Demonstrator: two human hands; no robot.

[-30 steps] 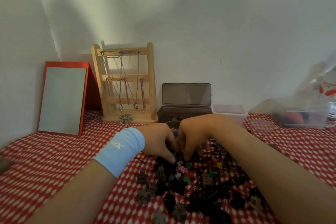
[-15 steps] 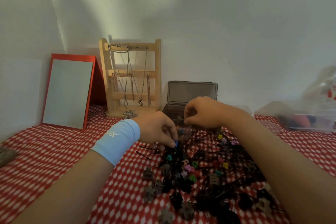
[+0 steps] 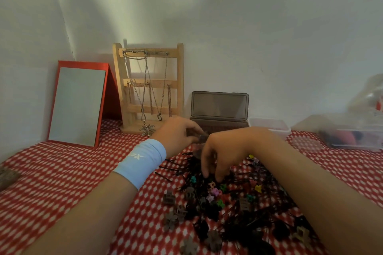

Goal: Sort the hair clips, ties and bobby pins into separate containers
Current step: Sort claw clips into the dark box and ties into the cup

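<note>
Ref: wooden jewellery stand (image 3: 148, 89). Left of it: 1 red-framed mirror (image 3: 77, 105). Right: 1 brown box (image 3: 219, 109), 1 clear tub (image 3: 269, 127), 1 clear case (image 3: 352, 141). In front: 1 heap of clips, pins, ties (image 3: 228, 205), too tangled to count; 1 dark piece (image 3: 201, 138) in left hand (image 3: 178, 134).

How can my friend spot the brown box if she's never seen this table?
Find the wooden necklace stand against the back wall. Just to its right sits the brown box. Unlike the clear tub on its other side, it is dark and its lid stands open, upright against the wall.
</note>
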